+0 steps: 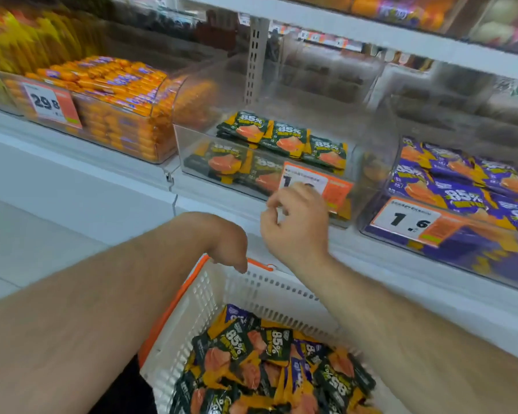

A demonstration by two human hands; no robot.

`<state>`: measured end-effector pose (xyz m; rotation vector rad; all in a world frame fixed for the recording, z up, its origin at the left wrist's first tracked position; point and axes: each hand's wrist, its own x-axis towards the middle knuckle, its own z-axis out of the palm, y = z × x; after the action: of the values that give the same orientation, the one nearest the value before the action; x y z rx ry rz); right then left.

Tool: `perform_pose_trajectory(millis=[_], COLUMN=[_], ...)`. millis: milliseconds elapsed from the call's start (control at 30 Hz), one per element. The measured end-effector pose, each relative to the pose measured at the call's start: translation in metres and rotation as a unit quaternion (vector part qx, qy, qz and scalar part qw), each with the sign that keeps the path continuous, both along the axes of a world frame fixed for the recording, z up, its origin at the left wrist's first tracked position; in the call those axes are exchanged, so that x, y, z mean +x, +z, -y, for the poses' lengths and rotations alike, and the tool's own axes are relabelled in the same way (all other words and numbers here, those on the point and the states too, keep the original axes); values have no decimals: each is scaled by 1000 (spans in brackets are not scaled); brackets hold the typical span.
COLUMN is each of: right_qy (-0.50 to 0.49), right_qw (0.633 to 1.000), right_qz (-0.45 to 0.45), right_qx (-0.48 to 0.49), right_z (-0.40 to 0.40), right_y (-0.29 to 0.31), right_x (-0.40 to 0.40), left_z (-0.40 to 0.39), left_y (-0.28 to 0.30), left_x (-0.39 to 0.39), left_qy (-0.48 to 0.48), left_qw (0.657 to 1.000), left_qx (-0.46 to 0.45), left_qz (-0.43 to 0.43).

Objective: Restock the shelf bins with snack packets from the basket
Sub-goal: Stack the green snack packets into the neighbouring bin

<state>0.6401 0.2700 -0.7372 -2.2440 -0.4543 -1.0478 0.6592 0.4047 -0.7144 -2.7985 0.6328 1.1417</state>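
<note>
A white plastic basket [192, 309] with an orange rim sits low in front of me, filled with several dark green and orange snack packets [266, 360] and a few purple ones. On the shelf ahead, a clear middle bin [198, 150] holds a thin layer of the same green packets [284, 138]. My right hand [296, 225] hovers in front of that bin's price tag, fingers loosely curled and holding nothing. My left hand [229, 246] hangs bent at the wrist over the basket's far corner, its fingers mostly hidden, with nothing visible in it.
A clear bin of purple packets [449, 180] stands to the right, and a full bin of orange packets [111, 85] to the left. Yellow packets fill the far left. A white shelf ledge [102, 162] runs below the bins, and another shelf sits above.
</note>
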Motion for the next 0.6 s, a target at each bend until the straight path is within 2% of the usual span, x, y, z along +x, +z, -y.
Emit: perform_pose_trajectory(millis=[67,133,233,300,367,467,600], right_qy=[-13,-46,-78,-87,-96,-88,-93], right_qw=[989,940,802,704,657,641,635], right_qz=[-146,-337,-591,-703,-745,-763,-767], right_qx=[8,1,43,56,65,12,1], right_z=[4,10,14,11,7,-3,-20], right_y=[-42,-83,-143,-175,-201,-230,-249], right_x=[-14,-22,-28,-36,-47,-58,-63], left_z=[2,3,7,9,9,9,8], left_y=[-7,-12,-12,-15,-21,-27,-30], left_x=[-1,-1,-3,-2,0,5,9], left_qy=[3,7,12,8,3,2,17], left_qw=[1000,999,999,999,1000,1000,1000], left_qx=[-5,-24,-29,-24,-12,-4,-9], left_qz=[22,40,30,22,16,10,-7])
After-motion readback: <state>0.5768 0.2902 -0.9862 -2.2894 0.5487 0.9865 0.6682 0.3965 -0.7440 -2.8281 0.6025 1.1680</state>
